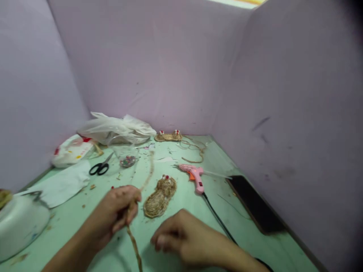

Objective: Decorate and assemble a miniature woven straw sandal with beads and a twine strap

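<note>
My left hand (122, 207) is closed around a strip of brown braided cord (134, 243). One end of the cord hangs towards the front edge, and a blurred length rises from the fingers towards the back. My right hand (184, 238) hovers over the table at the lower middle, fingers curled in and nothing visible in them. Between and beyond the hands lies a coiled-cord sole shape (156, 202), like a tiny slipper, with red and white beads (166, 177) at its far end.
A pink glue gun (195, 175) and a black phone (255, 204) lie right. Scissors (100, 166), a clear tray of beads (128, 161), white cloth (65, 183) and a white bowl (22, 226) are left. Plastic bags (119, 128) and a finished beaded pair (168, 137) stand behind.
</note>
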The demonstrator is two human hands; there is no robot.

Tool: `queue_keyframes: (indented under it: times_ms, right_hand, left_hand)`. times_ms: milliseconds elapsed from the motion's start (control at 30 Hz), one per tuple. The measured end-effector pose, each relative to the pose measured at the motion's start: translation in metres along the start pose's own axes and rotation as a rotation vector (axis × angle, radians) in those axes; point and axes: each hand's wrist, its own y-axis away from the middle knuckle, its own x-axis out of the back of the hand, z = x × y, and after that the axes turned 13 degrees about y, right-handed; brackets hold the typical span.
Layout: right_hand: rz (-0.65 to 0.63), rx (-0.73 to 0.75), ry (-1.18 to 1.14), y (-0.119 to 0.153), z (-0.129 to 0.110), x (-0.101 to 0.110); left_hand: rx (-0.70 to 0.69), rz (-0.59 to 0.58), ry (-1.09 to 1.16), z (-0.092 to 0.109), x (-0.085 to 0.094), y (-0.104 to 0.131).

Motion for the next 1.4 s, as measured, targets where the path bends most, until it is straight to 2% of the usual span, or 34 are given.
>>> queue_keyframes:
  times_ms: [67,133,200,300,433,533,600,700,767,867,1033,1233,1333,1400]
  right_hand:
    - [0.143,-0.046,-0.382,-0.010,0.002,0.003]
    - [0.239,-0.017,-0.699,-0.018,0.002,0.003]
    - [0.267,0.016,-0.904,-0.020,0.004,0.003]
    - [0.302,0.006,-1.043,-0.018,0.006,0.002]
    - [0.370,-0.057,-1.017,-0.017,0.009,0.000]
    - [0.343,-0.106,-0.969,-0.018,0.010,-0.002]
    - [0.336,-0.143,-0.930,-0.018,0.011,-0.002]
    - [0.294,-0.213,-0.827,-0.018,0.012,-0.002]
    - [0.249,-0.238,-0.755,-0.019,0.013,-0.003]
    - [0.206,-0.235,-0.682,-0.019,0.014,-0.005]
    - [0.144,-0.224,-0.601,-0.019,0.017,-0.008]
    - [0.109,-0.213,-0.549,-0.018,0.017,-0.007]
    - [0.154,-0.188,-0.472,-0.017,0.016,-0.007]
    - [0.181,-0.195,-0.454,-0.017,0.016,-0.008]
  left_hand:
    - [0.121,-0.124,0.014,-0.011,-0.008,0.002]
    - [0.192,-0.209,0.079,-0.025,-0.016,0.003]
    - [0.227,-0.228,0.149,-0.040,-0.021,0.002]
    - [0.302,-0.222,0.195,-0.060,-0.025,-0.001]
    - [0.396,-0.261,0.123,-0.076,-0.027,-0.002]
    - [0.394,-0.278,-0.016,-0.075,-0.027,-0.001]
    - [0.246,-0.226,-0.175,-0.066,-0.027,0.001]
    - [-0.073,0.011,-0.311,-0.045,-0.025,0.003]
    - [-0.135,0.085,-0.266,-0.033,-0.023,0.003]
    - [-0.116,0.032,-0.194,-0.026,-0.020,0.002]
    - [-0.032,-0.059,-0.188,-0.028,-0.019,0.000]
    - [-0.001,0.027,-0.267,-0.030,-0.019,-0.002]
    - [-0.089,0.090,-0.365,-0.032,-0.022,0.000]
    - [-0.166,0.082,-0.424,-0.032,-0.024,0.002]
